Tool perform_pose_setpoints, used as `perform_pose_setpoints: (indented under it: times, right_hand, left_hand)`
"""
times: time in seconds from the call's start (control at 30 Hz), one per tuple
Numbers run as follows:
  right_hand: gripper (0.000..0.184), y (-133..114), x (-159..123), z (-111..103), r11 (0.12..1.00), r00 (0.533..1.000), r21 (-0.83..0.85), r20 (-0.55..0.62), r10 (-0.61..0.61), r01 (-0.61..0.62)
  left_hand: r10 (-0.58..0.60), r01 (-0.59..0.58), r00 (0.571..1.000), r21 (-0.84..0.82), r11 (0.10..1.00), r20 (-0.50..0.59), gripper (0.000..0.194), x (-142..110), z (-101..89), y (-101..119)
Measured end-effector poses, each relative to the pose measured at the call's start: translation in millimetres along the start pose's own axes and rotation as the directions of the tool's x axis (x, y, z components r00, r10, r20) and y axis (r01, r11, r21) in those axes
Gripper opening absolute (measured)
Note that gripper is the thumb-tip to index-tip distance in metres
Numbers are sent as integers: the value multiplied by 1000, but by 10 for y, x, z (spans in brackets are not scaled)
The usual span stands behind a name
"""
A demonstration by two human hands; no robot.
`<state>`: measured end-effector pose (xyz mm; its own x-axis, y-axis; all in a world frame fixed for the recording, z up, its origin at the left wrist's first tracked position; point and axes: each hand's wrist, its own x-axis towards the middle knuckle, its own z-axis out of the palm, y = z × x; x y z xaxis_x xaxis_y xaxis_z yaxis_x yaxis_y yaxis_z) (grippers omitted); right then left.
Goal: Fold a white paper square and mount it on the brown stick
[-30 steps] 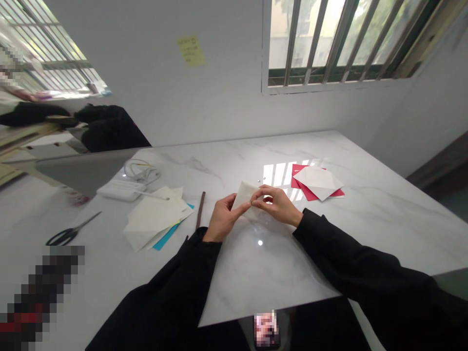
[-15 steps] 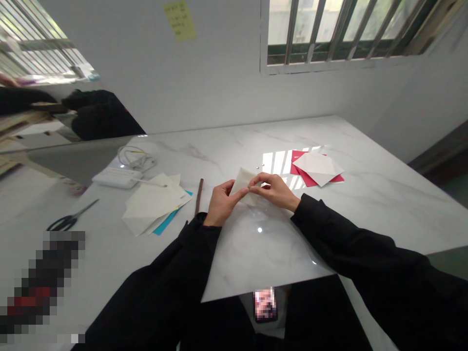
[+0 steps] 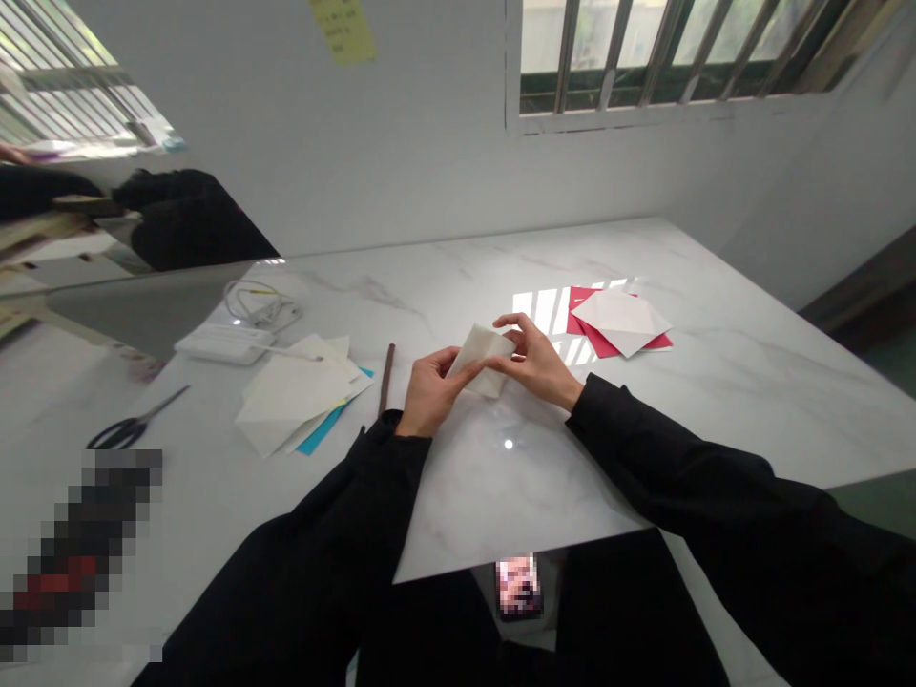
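Note:
A folded piece of cream paper [image 3: 481, 348] is held up between both hands, above the middle of the table. My left hand [image 3: 431, 389] is closed on its left side, with the thumb lying across the front. My right hand [image 3: 540, 363] has its thumb on the paper's right part. The right index finger is raised off the sheet, and the other fingers curl at the edge, partly hidden behind it. A slim brown stick [image 3: 386, 377] lies just left of my left hand.
Left on the marble-patterned table [image 3: 472, 506] are cream and blue sheets [image 3: 293, 396], a white power strip [image 3: 221, 343] with cable, and scissors [image 3: 135, 425]. Red and white papers [image 3: 622, 322] lie at the right. A phone [image 3: 519, 587] shows below the table edge.
My right index finger has lifted away from the paper, and the right hand has opened slightly. The left hand keeps its hold. The view has shifted a little.

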<state>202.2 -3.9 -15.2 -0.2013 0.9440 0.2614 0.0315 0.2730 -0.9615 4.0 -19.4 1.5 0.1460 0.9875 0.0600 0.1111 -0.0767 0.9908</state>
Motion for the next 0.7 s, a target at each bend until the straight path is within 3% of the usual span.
perform_pose_setpoints:
  times: [0.07,0.23,0.7]
  right_hand:
    - [61,1,0,-15,1000,1000,-21,11,-6,6]
    - [42,-14,19,-70,991,998,-124,52,-45,52]
    - [34,-50,4,-55,998,998,-52,56,-29,32]
  left_hand:
    - [-1,1,1000,10,1000,-1,63,-5,1,1]
    - [-9,9,1000,20,1000,3,59,-19,8,21]
    - [-29,29,1000,46,999,5,56,1,-6,-25]
